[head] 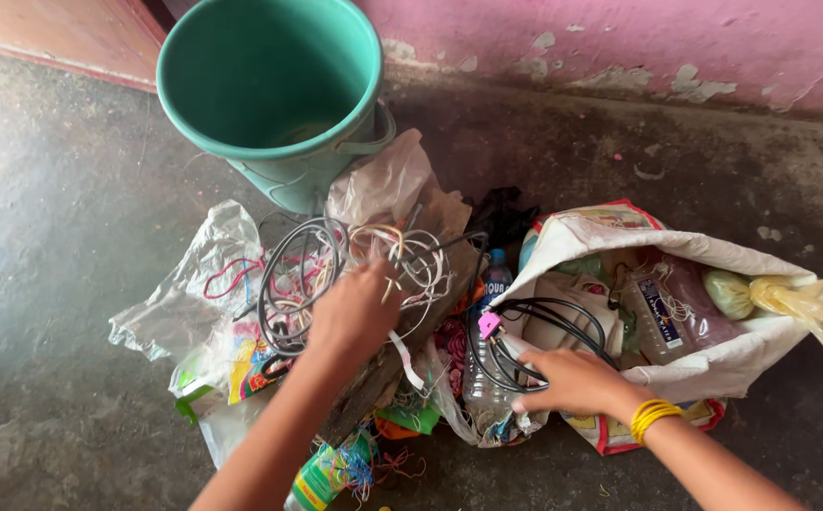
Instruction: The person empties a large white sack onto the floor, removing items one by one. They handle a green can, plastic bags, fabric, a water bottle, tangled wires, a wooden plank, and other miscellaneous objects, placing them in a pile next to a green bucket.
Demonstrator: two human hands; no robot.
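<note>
Head view of two bare hands over a heap of scrap on a concrete floor. The left hand [353, 312] is closed, knuckles up, gripping a tangle of thin wires [393, 260] lying on clear plastic bags [205, 284] just below a green bucket [274, 90]. The right hand [572, 380], wearing yellow bangles [650, 416], lies flat, fingers nearly straight, touching a black cable coil [534, 341] at the mouth of a white sack [620, 246]; whether it grasps the coil cannot be told. A plastic bottle [487, 364] lies between the hands.
</note>
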